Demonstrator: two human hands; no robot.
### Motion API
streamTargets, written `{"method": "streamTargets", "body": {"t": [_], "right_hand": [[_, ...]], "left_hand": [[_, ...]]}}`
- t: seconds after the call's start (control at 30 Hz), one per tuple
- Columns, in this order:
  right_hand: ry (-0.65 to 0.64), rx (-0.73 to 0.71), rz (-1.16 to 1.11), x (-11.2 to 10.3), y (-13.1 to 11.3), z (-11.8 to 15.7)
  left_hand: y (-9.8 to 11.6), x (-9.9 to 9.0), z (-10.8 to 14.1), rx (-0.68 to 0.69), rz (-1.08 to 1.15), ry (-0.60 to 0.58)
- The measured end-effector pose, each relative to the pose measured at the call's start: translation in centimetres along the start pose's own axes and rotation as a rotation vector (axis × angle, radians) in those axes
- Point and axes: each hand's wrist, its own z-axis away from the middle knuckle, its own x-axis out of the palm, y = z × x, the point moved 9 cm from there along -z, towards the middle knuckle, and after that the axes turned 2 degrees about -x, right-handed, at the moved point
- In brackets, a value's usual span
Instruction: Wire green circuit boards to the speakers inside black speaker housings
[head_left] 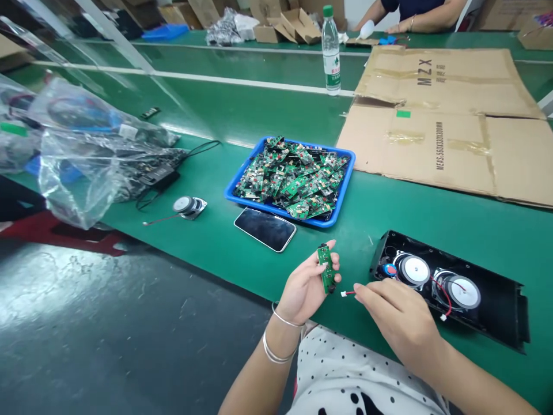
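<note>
My left hand (306, 285) holds a small green circuit board (325, 268) between thumb and fingers. Just to its right, my right hand (400, 311) pinches a red wire that ends in a white plug (344, 294); the plug is close to the board's lower end but apart from it. Beyond my right hand lies a black housing (496, 300) with two round speakers (464, 291) and a blue and red part (389, 270). A second white plug (443, 317) on a red wire hangs at the housing's near edge.
A blue tray (228, 193) heaped with circuit boards stands ahead, a phone (265, 229) before it. A loose speaker (189, 206) and plastic bags (82, 167) are left. Flattened cardboard (432, 138) and a bottle (330, 55) stand beyond; a person's arm (436, 17) is across the table.
</note>
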Motion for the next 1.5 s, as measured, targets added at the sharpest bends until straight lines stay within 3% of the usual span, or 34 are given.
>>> {"method": "streamTargets", "body": {"t": [0.17,0.43,0.57,0.77,0.93,1.27,1.37,1.5], "right_hand": [[0.001,0.130,-0.037,-0.5,0.9,-0.2],[-0.028,0.063,-0.181,1.7,0.4,-0.1],[-0.013,0.051,-0.217,0.0,0.4,-0.4],[-0.009,0.209,-0.271,-3.5,2.7,0.2],[-0.079,0.344,-0.182,-2.9,4.3,0.3],[0.102,0.207,0.057,-2.9,2.0,-0.6],[0.098,0.211,0.040,-2.4,1.9,-0.3],[0.093,0.212,0.045,-2.4,2.0,-0.2]], "left_hand": [[0.2,1.7,0.9,0.020,-0.057,-0.082],[-0.4,5.0,1.7,0.059,-0.045,-0.240],[-0.3,5.1,1.4,0.066,-0.022,-0.222],[0.2,4.8,0.9,0.102,-0.080,-0.227],[-0.5,3.4,-0.1,0.160,-0.324,-0.137],[-0.3,4.7,1.2,0.305,-0.876,0.004],[-0.7,4.6,1.2,0.305,-0.846,0.030],[-1.2,5.3,1.0,0.277,-0.810,-0.072]]}}
